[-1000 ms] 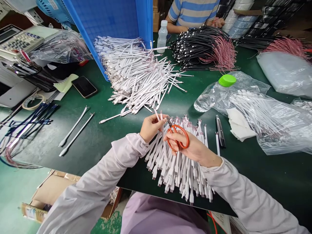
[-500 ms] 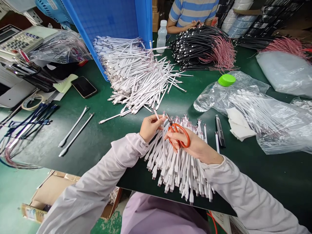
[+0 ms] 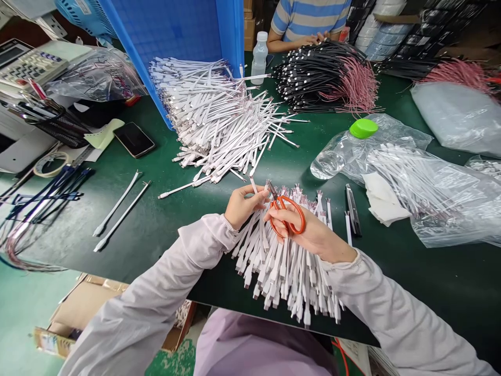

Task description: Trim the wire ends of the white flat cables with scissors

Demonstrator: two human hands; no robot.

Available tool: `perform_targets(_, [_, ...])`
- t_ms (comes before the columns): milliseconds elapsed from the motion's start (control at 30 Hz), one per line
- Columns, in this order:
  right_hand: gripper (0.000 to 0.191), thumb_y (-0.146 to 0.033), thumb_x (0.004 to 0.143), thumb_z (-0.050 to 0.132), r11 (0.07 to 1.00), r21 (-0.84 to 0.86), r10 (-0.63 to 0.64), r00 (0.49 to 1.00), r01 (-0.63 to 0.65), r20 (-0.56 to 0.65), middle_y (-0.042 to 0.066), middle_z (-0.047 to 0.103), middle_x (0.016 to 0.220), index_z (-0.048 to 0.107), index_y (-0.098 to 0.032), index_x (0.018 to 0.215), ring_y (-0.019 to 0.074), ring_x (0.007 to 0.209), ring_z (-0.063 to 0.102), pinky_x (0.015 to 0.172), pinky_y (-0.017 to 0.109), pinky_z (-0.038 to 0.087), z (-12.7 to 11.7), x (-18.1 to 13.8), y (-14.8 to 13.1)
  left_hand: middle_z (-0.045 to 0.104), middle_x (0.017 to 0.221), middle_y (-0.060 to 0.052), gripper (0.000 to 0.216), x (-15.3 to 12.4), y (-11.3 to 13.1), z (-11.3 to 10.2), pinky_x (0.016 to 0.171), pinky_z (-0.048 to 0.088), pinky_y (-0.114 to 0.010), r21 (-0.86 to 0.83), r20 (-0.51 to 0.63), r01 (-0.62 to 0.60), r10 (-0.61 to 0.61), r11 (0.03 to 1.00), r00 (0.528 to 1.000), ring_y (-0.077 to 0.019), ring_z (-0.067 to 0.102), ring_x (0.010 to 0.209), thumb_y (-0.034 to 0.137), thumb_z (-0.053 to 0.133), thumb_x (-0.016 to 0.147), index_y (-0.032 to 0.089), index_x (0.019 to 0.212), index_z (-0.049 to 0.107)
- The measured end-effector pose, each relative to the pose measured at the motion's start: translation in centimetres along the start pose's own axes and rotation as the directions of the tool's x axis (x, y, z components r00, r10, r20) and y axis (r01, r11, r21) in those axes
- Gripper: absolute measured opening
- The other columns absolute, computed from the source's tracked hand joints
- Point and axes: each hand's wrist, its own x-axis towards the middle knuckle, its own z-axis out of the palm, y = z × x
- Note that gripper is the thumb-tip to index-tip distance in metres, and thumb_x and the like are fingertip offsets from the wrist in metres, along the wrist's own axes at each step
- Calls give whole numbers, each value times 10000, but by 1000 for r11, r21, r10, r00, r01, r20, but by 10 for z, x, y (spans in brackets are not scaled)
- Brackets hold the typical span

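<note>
My left hand (image 3: 241, 206) pinches the upper end of a short white flat cable (image 3: 254, 186) over a fanned pile of white cables (image 3: 287, 271) at the near table edge. My right hand (image 3: 309, 232) grips orange-handled scissors (image 3: 285, 213), the blades pointing up-left at the cable end beside my left fingers. The two hands nearly touch.
A big heap of white cables (image 3: 219, 117) spills from a blue crate (image 3: 180, 31). Two loose cables (image 3: 119, 209) lie left. A phone (image 3: 134, 139), green-capped bottle (image 3: 344, 149), plastic bags (image 3: 442, 193), black cutter (image 3: 352, 209) and black cable heap (image 3: 324, 75) surround. A person in a striped shirt (image 3: 309, 21) works opposite.
The scissors' blades have shifted slightly toward the cable end in my left fingers. The person opposite has moved their hands over the black cables.
</note>
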Motion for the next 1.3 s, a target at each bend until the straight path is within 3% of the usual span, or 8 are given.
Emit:
perform_targets(167, [209,-371,769,661,991,-95,-103,990,94,-96,-35,456,470,666,-167,723,107,473,434,485,269,455,-6,-1,-4,683,777,-27,414,0,0,-3,685,565,-282,-39,67,73,-70,997,995,-178,688,755,383,822,622,143,942,718])
perform_targets(233, [206,-374,774,662,980,-162,-137,983,117,-119,-36,458,482,658,-173,729,107,471,432,487,269,453,-8,-1,-5,665,726,-14,371,1,-1,-3,726,559,-274,-58,59,86,-82,995,995,-173,688,780,315,833,610,131,904,701])
perform_targets(433, [381,-395,788,648,950,-304,-88,995,72,-41,-15,442,467,509,-191,498,111,466,451,495,269,443,-7,-4,-8,612,691,-1,323,1,2,-4,501,513,-202,6,-31,73,-73,997,997,-101,580,613,353,816,609,131,729,613])
perform_targets(567, [279,-399,782,656,902,-430,-77,993,30,-92,-13,503,529,580,-185,622,113,457,453,471,265,384,-11,-4,-7,606,665,-9,295,0,4,-4,448,471,-179,85,-48,15,-11,996,999,-105,563,597,348,791,636,141,760,622])
perform_targets(700, [195,-356,815,618,779,-603,-352,916,174,-191,8,573,711,674,-193,907,122,552,456,536,270,378,-21,1,-1,580,635,3,255,1,0,-4,452,485,-204,152,-24,-76,81,985,996,-106,546,560,343,767,657,151,748,626])
perform_targets(833, [286,-269,843,554,559,-769,-593,798,310,-110,30,552,828,662,-220,1103,162,714,501,698,307,427,-24,5,1,582,613,11,225,0,-5,-3,448,477,-217,260,26,-135,132,956,991,-98,527,499,360,729,697,162,774,653])
perform_targets(1033, [175,-206,828,502,346,-887,-660,751,305,0,38,506,764,663,-190,897,179,687,507,660,304,418,-22,10,4,606,622,0,228,-1,-5,-1,447,487,-220,246,24,-123,120,962,992,-110,542,524,351,722,686,151,772,653])
perform_targets(1300, [149,-182,814,525,291,-899,-691,722,326,38,67,575,870,637,-189,910,201,770,573,706,301,445,-26,13,8,616,625,-6,205,-1,-4,0,432,485,-209,215,14,-105,104,971,994,-103,538,522,319,724,675,145,760,655])
